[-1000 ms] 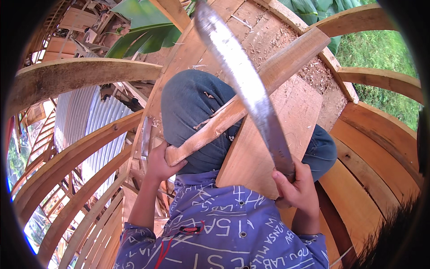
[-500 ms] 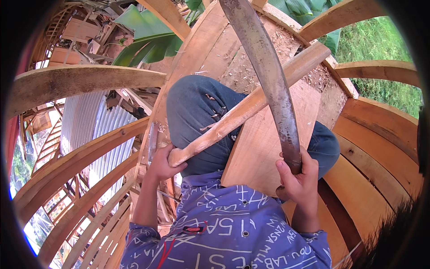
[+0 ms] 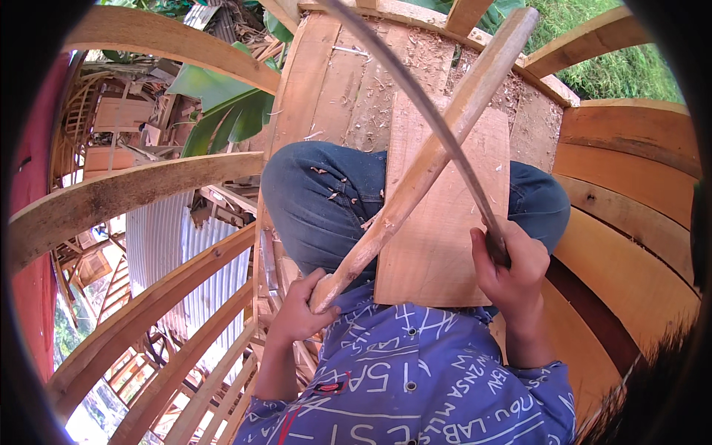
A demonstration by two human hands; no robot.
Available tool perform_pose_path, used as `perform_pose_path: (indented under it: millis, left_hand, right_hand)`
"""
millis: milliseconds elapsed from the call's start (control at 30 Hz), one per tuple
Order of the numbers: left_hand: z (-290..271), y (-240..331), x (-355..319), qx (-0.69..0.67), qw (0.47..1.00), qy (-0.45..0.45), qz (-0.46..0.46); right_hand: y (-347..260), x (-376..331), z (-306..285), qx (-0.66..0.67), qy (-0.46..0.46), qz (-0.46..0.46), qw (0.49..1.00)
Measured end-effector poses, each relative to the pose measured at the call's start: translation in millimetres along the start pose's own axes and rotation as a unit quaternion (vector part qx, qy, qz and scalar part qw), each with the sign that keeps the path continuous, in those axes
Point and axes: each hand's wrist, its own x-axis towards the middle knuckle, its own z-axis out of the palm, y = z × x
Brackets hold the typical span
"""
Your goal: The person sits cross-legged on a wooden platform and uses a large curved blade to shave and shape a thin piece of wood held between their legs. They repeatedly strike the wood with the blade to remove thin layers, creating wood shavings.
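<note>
Low in front of me, my left hand (image 3: 300,308) is closed round the near end of a long, roughly rounded wooden stick (image 3: 408,189). The stick slants up and away to the right. My right hand (image 3: 515,263) grips the dark near end of a machete (image 3: 463,159), its long curved metal blade seen almost edge-on. The blade passes above the stick, so the two cross in the picture; whether they touch I cannot tell. Beneath them a flat rectangular board (image 3: 437,245) lies across my lap, between my bent knees.
Wood shavings litter the plank floor (image 3: 363,89) ahead. Curved wooden ribs (image 3: 133,185) rise on the left, and planking (image 3: 630,200) walls the right side. Beyond the left ribs are corrugated metal sheets (image 3: 167,245), scrap timber and a large green leaf (image 3: 222,96).
The machete has turned from showing its flat side to nearly edge-on. The stick and my left hand appear lower and further right. The board on my lap sits straighter, as the view has shifted.
</note>
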Motion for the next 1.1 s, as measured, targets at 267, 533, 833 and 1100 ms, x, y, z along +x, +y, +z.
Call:
perform_pose_path:
  millis: [267,533,833,1100]
  left_hand:
    - [17,25,6,0.025,0.999,-0.018,0.027]
    - [6,49,-26,0.026,0.999,-0.027,-0.001]
    - [13,59,-23,0.033,0.998,-0.053,0.006]
    - [20,58,-24,0.027,0.998,-0.056,0.009]
  right_hand:
    - [26,14,-19,-0.098,0.02,-0.084,0.991]
    - [63,25,-43,-0.128,0.099,0.042,0.986]
    - [24,27,-36,-0.118,0.088,-0.034,0.989]
    - [43,22,-50,-0.181,0.111,-0.008,0.977]
